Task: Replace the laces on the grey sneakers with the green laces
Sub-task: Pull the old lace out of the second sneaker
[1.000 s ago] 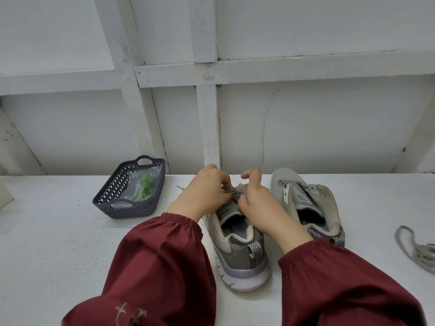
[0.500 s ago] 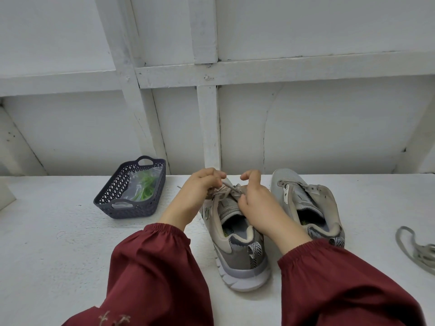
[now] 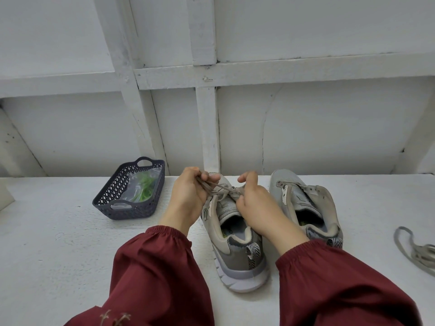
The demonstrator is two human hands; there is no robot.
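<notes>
Two grey sneakers stand side by side on the white table, heels toward me. The left sneaker (image 3: pixel 237 250) still carries its grey lace (image 3: pixel 217 188). My left hand (image 3: pixel 188 196) grips a bunch of that lace and holds it up off the shoe's left side. My right hand (image 3: pixel 255 203) rests on the tongue and pinches the lace at the eyelets. The right sneaker (image 3: pixel 306 203) has bare eyelets and no lace. The green laces (image 3: pixel 144 188) lie in a clear bag inside a dark basket (image 3: pixel 127 211) at the left.
A loose grey lace (image 3: pixel 414 250) lies on the table at the far right. A white panelled wall (image 3: pixel 235 125) rises right behind the shoes. A pale object corner (image 3: pixel 4 196) shows at the left edge. My dark red sleeves (image 3: pixel 150 278) fill the foreground.
My left hand has drawn the grey lace out and to the left, away from the shoe's tongue. The right hand has stayed on the tongue.
</notes>
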